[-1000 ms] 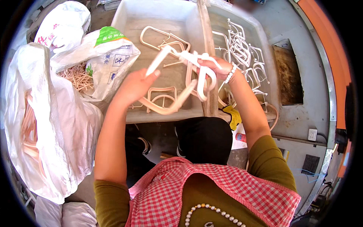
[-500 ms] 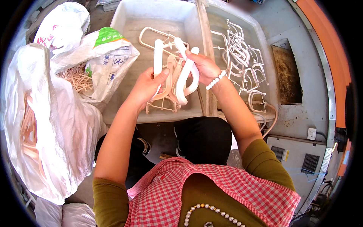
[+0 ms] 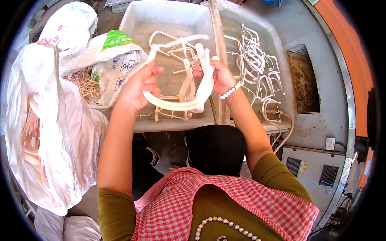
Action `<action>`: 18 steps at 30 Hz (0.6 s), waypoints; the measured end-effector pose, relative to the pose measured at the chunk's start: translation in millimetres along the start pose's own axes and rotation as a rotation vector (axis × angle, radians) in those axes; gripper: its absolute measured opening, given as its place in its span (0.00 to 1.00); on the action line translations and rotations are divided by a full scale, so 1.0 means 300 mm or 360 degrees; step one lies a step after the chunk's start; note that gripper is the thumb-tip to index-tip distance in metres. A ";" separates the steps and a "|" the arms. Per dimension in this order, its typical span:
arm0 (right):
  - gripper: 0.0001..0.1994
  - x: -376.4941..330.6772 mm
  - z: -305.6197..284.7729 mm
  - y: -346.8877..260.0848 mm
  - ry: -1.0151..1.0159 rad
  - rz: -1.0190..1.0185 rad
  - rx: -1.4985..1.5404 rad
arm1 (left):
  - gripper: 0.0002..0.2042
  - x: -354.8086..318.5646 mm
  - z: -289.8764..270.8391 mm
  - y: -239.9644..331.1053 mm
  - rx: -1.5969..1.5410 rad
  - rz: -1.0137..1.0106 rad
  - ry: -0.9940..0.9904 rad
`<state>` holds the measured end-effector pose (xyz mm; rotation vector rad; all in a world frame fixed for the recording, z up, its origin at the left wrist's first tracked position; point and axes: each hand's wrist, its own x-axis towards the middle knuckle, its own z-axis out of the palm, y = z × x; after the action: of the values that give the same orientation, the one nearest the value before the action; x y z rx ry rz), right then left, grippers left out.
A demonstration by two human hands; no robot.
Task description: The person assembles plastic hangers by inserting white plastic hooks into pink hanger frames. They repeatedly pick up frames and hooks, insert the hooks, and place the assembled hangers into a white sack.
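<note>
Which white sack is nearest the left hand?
The green-patched sack, beside the left hand; short pale sticks show in its mouth, whereas the larger sack, farther left, shows long strips.

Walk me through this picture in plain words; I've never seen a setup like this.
There is no machine here, just a person using two bare hands. The camera is the left one of a pair worn on the person's head. It looks down, so the left side of the picture is the person's left. Its wide lens bends straight edges.

The right hand grips white pieces. The left hand is at a pale curved strip; blur hides how firmly it holds it.

Beneath the hands is a left tub with pale frames lying in it. Beyond a wooden bar, a right tub holds a tangle of white frames. To the left are white sacks, one showing thin sticks.
</note>
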<state>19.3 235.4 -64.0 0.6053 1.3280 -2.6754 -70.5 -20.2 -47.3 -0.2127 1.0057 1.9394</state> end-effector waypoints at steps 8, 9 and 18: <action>0.21 -0.048 0.048 -0.050 -0.0132 -0.0157 0.0077 | 0.29 0.106 -0.013 -0.147 0.1376 0.0136 0.0396; 0.21 -0.054 0.066 -0.049 -0.0071 -0.0169 0.0007 | 0.29 0.114 -0.016 -0.159 0.1544 0.0485 0.0500; 0.12 -0.058 0.222 0.057 0.0033 -0.0069 -0.0352 | 0.26 -0.008 0.136 -0.182 0.1445 0.0607 -0.0167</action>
<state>19.0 171.1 -33.8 0.5850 1.6309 -2.5119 -16.5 21.4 -50.2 0.6242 1.8291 1.5863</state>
